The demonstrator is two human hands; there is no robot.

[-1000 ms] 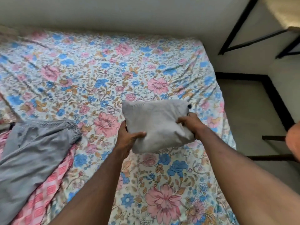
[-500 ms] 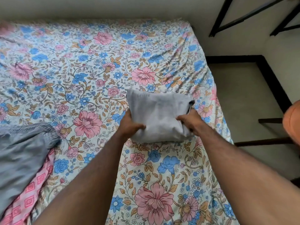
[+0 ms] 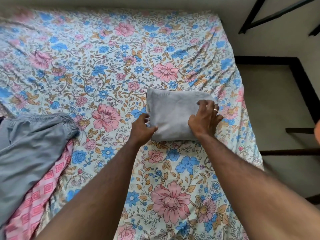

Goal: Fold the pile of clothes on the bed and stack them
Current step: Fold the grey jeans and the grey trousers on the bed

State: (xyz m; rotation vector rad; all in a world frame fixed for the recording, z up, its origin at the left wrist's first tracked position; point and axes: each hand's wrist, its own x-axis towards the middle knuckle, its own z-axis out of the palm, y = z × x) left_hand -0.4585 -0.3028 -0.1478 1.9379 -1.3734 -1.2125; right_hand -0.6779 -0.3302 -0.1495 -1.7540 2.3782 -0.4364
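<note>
One folded grey garment (image 3: 173,116) lay right of the frame's centre on the one floral bed sheet (image 3: 97,70). Two unfolded garments sat at the lower left: one grey piece with an elastic waistband (image 3: 31,146) and one pink checked piece (image 3: 39,196). Two hands were in view, the left hand (image 3: 141,129) and right hand (image 3: 204,118), with one ring (image 3: 215,110).

A floral-sheeted bed (image 3: 107,70) meets a pale wall (image 3: 121,2); beige floor (image 3: 270,104) with black skirting (image 3: 304,87) lies right.
</note>
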